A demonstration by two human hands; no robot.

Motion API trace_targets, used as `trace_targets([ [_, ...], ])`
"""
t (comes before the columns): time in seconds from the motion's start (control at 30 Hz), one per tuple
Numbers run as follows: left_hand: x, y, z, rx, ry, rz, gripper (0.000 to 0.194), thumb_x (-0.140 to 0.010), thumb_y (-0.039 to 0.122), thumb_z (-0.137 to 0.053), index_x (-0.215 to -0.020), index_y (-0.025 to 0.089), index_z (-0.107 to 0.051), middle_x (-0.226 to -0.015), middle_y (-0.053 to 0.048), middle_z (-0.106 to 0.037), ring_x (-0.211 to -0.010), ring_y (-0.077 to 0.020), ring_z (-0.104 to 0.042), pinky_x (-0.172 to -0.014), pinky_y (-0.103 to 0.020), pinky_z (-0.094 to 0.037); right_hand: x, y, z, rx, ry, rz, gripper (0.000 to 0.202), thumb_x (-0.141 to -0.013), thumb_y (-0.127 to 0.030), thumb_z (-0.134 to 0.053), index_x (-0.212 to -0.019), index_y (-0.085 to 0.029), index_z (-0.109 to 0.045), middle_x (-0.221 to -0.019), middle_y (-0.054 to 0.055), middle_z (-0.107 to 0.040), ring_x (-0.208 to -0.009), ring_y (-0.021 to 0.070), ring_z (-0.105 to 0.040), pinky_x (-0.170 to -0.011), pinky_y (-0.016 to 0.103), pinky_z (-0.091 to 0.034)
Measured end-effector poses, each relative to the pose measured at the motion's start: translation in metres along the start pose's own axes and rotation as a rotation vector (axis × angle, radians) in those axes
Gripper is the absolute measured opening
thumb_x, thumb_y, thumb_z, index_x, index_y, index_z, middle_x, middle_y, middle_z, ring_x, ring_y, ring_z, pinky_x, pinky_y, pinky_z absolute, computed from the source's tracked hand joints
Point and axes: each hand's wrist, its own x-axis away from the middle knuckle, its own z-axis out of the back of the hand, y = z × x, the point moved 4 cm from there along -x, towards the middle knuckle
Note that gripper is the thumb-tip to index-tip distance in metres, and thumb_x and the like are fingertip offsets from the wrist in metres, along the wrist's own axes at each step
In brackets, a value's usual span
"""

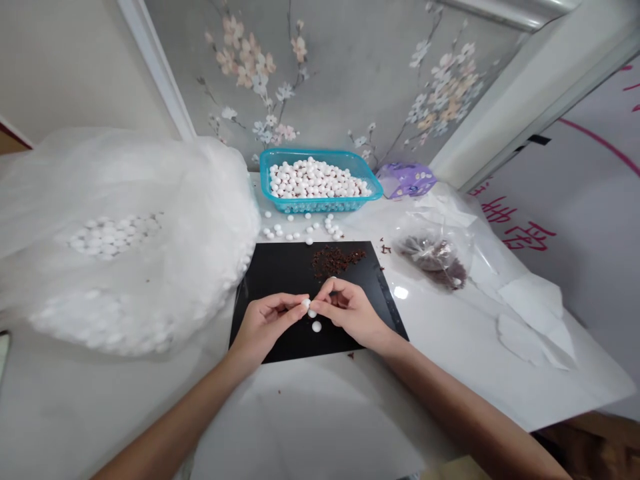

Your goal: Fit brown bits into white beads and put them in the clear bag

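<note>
My left hand (274, 321) pinches one white ball (306, 303) at centre; my right hand (346, 308) touches beside it, fingers closed.

Your left grip (265, 325) and your right grip (355, 315) are both bare, each with slender fingers. Just behind them, your left wrist (239, 360) and right wrist (389, 341) are bare too, and narrower than the hands. Farther back from each grip, your left forearm (193, 400) and right forearm (445, 393) look slim, smooth and uncovered, broadening gently. Fine detail on your nails is too small to tell.
</note>
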Motion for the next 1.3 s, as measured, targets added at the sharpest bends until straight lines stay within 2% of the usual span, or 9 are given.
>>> trace_targets([
  [0.17,-0.002,0.001,0.000,-0.087,0.025,-0.016,0.026,-0.069,0.037,-0.067,-0.088,0.019,-0.070,-0.088,-0.005,-0.071,-0.079,-0.0166,-0.063,-0.070,-0.026,-0.051,-0.005,-0.013,0.008,0.288,0.029,0.101,0.024,-0.072,-0.040,-0.065,-0.069,-0.019,-0.055,-0.061,-0.003,-0.052,-0.049,0.0069,-0.040,-0.046,0.021,-0.030],
  [0.27,-0.003,-0.001,0.000,-0.181,0.059,-0.051,0.030,-0.073,0.040,-0.063,-0.094,0.020,-0.068,-0.092,-0.004,-0.069,-0.082,-0.0169,-0.062,-0.063,-0.023,-0.049,-0.021,-0.026,0.031,0.586,0.076,0.233,0.021,-0.070,-0.037,-0.066,-0.073,-0.018,-0.059,-0.062,-0.004,-0.049,-0.050,0.0072,-0.039,-0.048,0.021,-0.031],
  [0.4,-0.002,-0.003,-0.002,-0.362,0.066,-0.122,0.030,-0.076,0.042,-0.059,-0.097,0.023,-0.067,-0.089,-0.003,-0.069,-0.078,-0.0158,-0.061,-0.062,-0.023,-0.047,-0.052,-0.035,0.077,0.918,0.353,0.311,0.011,-0.076,-0.029,-0.057,-0.077,-0.018,-0.059,-0.058,-0.003,-0.045,-0.054,0.0119,-0.044,-0.054,0.025,-0.035],
  [0.57,-0.001,-0.003,-0.004,-0.462,0.044,-0.128,0.035,-0.077,0.042,-0.056,-0.103,0.021,-0.066,-0.084,-0.005,-0.070,-0.068,-0.0156,-0.060,-0.061,-0.025,-0.046,-0.084,-0.030,0.095,1.143,0.334,0.302,0.013,-0.078,-0.023,-0.053,-0.085,-0.019,-0.062,-0.068,0.002,-0.050,-0.065,0.0171,-0.050,-0.063,0.028,-0.038],
  [0.7,-0.001,-0.003,-0.005,-0.474,0.018,-0.134,0.033,-0.078,0.037,-0.056,-0.104,0.019,-0.066,-0.087,-0.006,-0.070,-0.070,-0.0158,-0.061,-0.063,-0.025,-0.047,-0.093,-0.023,0.092,1.161,0.319,0.288,0.008,-0.076,-0.020,-0.054,-0.079,-0.017,-0.061,-0.069,0.002,-0.051,-0.066,0.0173,-0.050,-0.063,0.028,-0.038],
  [0.87,-0.002,-0.006,-0.005,-0.494,0.020,-0.138,0.032,-0.078,0.036,-0.055,-0.104,0.021,-0.067,-0.087,-0.005,-0.070,-0.064,-0.0140,-0.059,-0.059,-0.025,-0.046,-0.099,-0.019,0.088,1.159,0.292,0.318,0.017,-0.075,-0.020,-0.054,-0.090,-0.018,-0.061,-0.072,0.002,-0.051,-0.067,0.0165,-0.050,-0.063,0.027,-0.038],
  [1.0,-0.003,-0.009,-0.004,-0.489,0.008,-0.128,0.033,-0.077,0.035,-0.057,-0.105,0.022,-0.066,-0.083,-0.004,-0.069,-0.063,-0.0133,-0.058,-0.056,-0.024,-0.044,-0.103,-0.021,0.084,1.155,0.262,0.334,0.015,-0.076,-0.019,-0.054,-0.087,-0.017,-0.063,-0.070,0.001,-0.050,-0.065,0.0155,-0.049,-0.062,0.026,-0.037],
  [1.17,-0.003,-0.007,-0.002,-0.290,0.013,-0.085,0.036,-0.079,0.039,-0.055,-0.111,0.022,-0.061,-0.095,-0.005,-0.067,-0.070,-0.0129,-0.060,-0.059,-0.022,-0.046,-0.085,-0.032,0.062,0.979,0.275,0.415,0.014,-0.077,-0.024,-0.058,-0.088,-0.016,-0.063,-0.065,-0.002,-0.048,-0.059,0.0118,-0.046,-0.060,0.024,-0.037],
  [1.3,-0.003,-0.003,0.000,-0.115,0.047,-0.057,0.039,-0.080,0.041,-0.053,-0.112,0.019,-0.059,-0.098,-0.006,-0.066,-0.070,-0.0127,-0.060,-0.059,-0.022,-0.048,-0.054,-0.034,0.018,0.693,-0.022,0.474,0.017,-0.080,-0.029,-0.058,-0.091,-0.018,-0.063,-0.064,-0.004,-0.044,-0.049,0.0066,-0.038,-0.050,0.020,-0.034],
])
